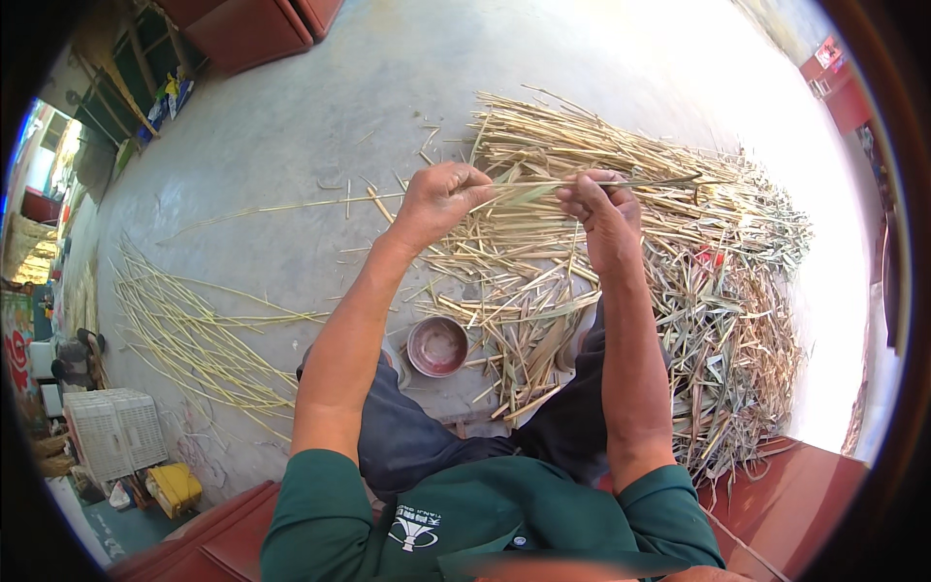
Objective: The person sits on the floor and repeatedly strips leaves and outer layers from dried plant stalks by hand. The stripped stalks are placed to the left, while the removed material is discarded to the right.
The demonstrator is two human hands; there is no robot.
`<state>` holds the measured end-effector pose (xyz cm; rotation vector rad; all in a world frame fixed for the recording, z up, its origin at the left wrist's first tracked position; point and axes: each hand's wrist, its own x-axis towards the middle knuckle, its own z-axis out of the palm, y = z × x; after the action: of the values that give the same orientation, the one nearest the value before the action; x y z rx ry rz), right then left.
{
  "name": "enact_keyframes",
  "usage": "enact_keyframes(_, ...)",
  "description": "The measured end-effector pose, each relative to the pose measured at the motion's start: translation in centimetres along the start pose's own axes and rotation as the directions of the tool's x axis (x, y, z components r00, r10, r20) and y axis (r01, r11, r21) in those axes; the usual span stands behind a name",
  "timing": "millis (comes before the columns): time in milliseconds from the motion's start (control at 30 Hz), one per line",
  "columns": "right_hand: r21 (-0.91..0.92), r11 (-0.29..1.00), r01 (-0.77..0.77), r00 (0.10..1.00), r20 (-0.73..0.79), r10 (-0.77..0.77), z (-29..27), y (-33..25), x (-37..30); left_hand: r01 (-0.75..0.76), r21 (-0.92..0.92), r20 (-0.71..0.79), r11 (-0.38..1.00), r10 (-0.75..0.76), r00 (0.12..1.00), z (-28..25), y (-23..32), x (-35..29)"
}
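A long, thin straw-coloured stalk [291,205] stretches between my hands and trails off far to the left. My left hand [436,202] is closed, pinching it between thumb and fingers. Between the hands, a pale green leaf sheath [529,192] hangs along the stalk. My right hand [609,218] has its fingers closed on the stalk's other end. A thin dark strip with a forked or hooked tip [674,181] sticks out to the right of that hand; whether it is a tool or part of the plant, I cannot tell.
A big bundle of dry stalks [601,141] lies ahead on the concrete floor, with leafy husks [727,339] heaped at right. Slender yellowish stalks [199,335] are spread at left. A reddish bowl [437,347] stands between my feet. A white crate [116,432] and yellow box [175,488] are lower left.
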<state>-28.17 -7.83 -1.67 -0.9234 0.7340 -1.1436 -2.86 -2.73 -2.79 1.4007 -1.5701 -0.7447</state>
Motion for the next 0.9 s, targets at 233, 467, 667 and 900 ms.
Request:
enact_keyframes(233,-0.068,0.997,0.026,0.997,0.07,-0.021,2.8,1.5,-1.0,0.217,-0.274,0.058,0.937,-0.21,0.976,1.2,1.2,0.3)
enact_keyframes(467,-0.147,0.987,0.067,0.995,0.084,-0.055,2.5,1.1,-0.9,0.18,-0.476,-0.11,0.861,-0.262,0.959,-1.4,1.1,0.7)
enact_keyframes(667,-0.111,0.991,0.079,0.997,0.027,-0.076,1.2,0.8,-0.7,0.07,-0.283,-0.36,0.957,-0.173,0.917,-3.9,0.3,0.8)
enact_keyframes(900,-0.117,0.987,0.108,0.994,0.032,-0.105,1.9,1.4,-0.8,-0.354,0.329,-0.053,0.875,0.392,0.919,1.4,1.2,0.0)
